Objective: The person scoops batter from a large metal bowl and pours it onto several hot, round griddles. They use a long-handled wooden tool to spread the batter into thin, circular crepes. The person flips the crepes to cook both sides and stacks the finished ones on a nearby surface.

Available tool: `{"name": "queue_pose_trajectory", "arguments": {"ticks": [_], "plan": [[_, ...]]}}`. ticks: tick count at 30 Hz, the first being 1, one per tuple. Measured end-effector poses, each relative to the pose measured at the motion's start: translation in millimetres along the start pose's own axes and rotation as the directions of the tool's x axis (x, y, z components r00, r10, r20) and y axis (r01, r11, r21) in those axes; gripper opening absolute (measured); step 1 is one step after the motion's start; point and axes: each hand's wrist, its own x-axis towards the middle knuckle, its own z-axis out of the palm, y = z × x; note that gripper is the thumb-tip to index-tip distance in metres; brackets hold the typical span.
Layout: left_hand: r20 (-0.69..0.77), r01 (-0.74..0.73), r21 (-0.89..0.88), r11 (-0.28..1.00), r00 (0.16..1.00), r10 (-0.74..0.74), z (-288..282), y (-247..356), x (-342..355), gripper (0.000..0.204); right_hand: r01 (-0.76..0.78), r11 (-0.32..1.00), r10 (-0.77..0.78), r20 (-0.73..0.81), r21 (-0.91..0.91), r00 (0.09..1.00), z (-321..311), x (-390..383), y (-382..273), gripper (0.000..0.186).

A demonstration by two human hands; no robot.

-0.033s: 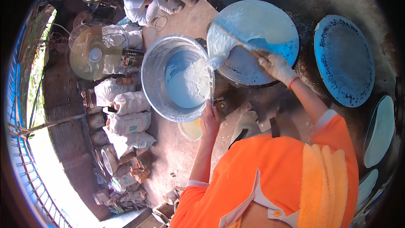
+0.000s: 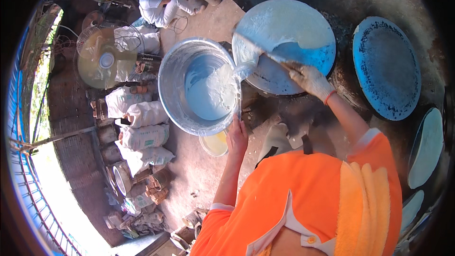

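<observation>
My left hand [image 2: 236,134] is closed on the near right rim of a wide metal basin [image 2: 171,73], holding it against the edge of a large round pan [image 2: 275,77]. White liquid batter [image 2: 215,95] pools in the basin. In my gloved right hand [image 2: 310,80] is a long, thin scraper [image 2: 265,53], its blade lying slantwise across the pan's left side. A stream of batter [image 2: 245,70] runs off the pan over the basin's right rim. Pale batter coats the pan's far side, and a darker patch shows near my glove.
A second round pan [image 2: 386,68] stands to the right, with pale discs [image 2: 426,148] beyond it. At the left are a standing fan [image 2: 106,60] and several white sacks [image 2: 147,135]. A yellowish bowl [image 2: 214,145] sits below the basin. Another person [image 2: 159,7] crouches at the far left.
My right hand and the scraper have shifted slightly toward me. The batter at the pan's left edge has drawn in a little; my left hand and the basin are nearly unmoved.
</observation>
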Motion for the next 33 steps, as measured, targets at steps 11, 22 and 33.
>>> {"name": "queue_pose_trajectory", "arguments": {"ticks": [11,22,33], "plan": [[0.327,0.249,-0.927,0.281,0.903,0.278,-113,-49,3,0.035,-0.417,0.518,0.311,0.289,0.747,0.905,76,-105,-20,0.023],[0.256,0.255,-0.965,0.058,0.966,0.018,-134,-147,27,0.031,0.135,-0.036,0.393,-0.11,0.99,0.913,295,11,-86,0.03],[0.317,0.319,-0.946,0.048,0.947,-0.044,-142,-170,-76,0.03,0.079,0.428,0.519,-0.317,0.9,0.794,306,-24,-38,0.02]]}}
